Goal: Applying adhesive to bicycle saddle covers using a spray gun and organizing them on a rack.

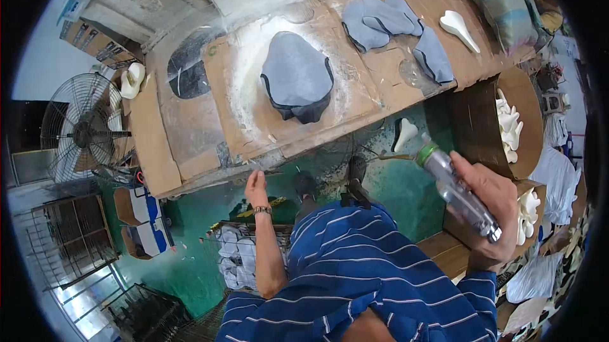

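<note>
I have the right fingers (468, 169) wrapped around a clear bottle (445, 176); the left fingers (256, 181) are bent, and I cannot tell their grip. Beyond them, slightly right, a grey cover (295, 68) sits on the desk (152, 136).

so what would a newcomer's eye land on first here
Probably the grey fabric piece with dark edging, lying on the cardboard-covered table amid a patch of whitish residue, just above the middle of the view. Next might come the right hand, at the right, gripping a see-through bottle-like tool with a green band. The big round wire-caged fan at the far left also stands out.
</note>
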`<action>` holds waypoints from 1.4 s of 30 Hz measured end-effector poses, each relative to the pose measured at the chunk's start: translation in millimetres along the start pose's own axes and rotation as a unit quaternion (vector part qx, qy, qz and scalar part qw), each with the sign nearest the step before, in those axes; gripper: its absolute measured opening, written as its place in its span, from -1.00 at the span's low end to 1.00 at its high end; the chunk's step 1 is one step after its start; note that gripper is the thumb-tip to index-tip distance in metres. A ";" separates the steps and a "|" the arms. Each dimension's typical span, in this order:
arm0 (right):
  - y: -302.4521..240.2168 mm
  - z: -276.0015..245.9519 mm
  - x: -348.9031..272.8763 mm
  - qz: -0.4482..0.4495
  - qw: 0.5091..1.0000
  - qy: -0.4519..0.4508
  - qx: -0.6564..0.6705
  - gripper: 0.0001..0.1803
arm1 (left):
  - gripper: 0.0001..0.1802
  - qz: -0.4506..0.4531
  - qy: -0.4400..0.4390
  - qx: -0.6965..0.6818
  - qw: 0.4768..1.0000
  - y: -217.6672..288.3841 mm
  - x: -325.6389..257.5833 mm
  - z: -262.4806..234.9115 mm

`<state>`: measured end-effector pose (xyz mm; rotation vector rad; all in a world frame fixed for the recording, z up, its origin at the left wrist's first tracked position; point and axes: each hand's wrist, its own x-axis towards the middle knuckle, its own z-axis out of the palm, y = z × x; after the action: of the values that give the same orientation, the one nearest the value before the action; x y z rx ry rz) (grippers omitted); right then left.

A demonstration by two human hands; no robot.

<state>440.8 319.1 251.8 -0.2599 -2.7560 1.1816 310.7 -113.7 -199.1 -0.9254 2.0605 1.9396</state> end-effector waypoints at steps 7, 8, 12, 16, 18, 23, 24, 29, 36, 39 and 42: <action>-7.3 4.1 5.2 -0.031 0.999 -0.014 -0.014 -0.23 | -0.57 0.157 -0.066 0.035 0.985 51.9 12.4 50.8; -4.4 1.3 5.5 -0.050 0.999 -0.019 0.008 -0.23 | -0.57 0.169 -0.075 0.030 0.982 64.3 10.1 61.2; 11.0 -5.1 -2.1 -0.038 0.999 0.019 0.016 -0.20 | -0.60 0.251 -0.078 0.008 0.965 120.2 2.3 100.2; 23.7 -15.1 -14.6 -0.055 0.998 0.030 0.026 -0.21 | -0.63 0.308 -0.063 0.008 0.949 165.4 -5.6 123.9; 28.0 -21.9 -19.7 -0.083 0.995 -0.041 0.042 -0.20 | -0.65 0.314 -0.055 0.007 0.948 180.9 -8.5 134.8; 40.2 -33.6 -26.1 -0.026 0.999 0.021 0.025 -0.14 | -0.61 0.433 -0.083 0.157 0.884 211.6 8.8 164.0; 43.1 -34.1 -27.0 -0.028 0.999 0.023 0.033 -0.13 | -0.55 0.518 -0.091 0.257 0.811 214.4 14.6 169.0; 55.1 -35.8 -34.9 0.004 0.997 0.075 0.016 -0.16 | -0.56 0.550 -0.080 0.409 0.723 213.5 38.1 183.0; 76.0 -47.7 -40.7 -0.076 0.995 -0.008 0.058 -0.17 | -0.75 0.546 -0.098 0.393 0.733 242.7 39.2 201.4; 87.2 -51.1 -43.9 -0.090 0.986 -0.089 0.111 -0.19 | -0.79 0.494 -0.116 0.443 0.739 265.8 25.5 218.0; 95.7 -52.8 -52.7 -0.017 0.996 -0.009 0.088 -0.27 | -0.80 0.497 -0.124 0.472 0.717 290.2 2.7 235.0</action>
<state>512.3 410.2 215.6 -0.1831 -2.6380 1.4151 85.7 97.7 11.0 0.7703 3.0319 0.7041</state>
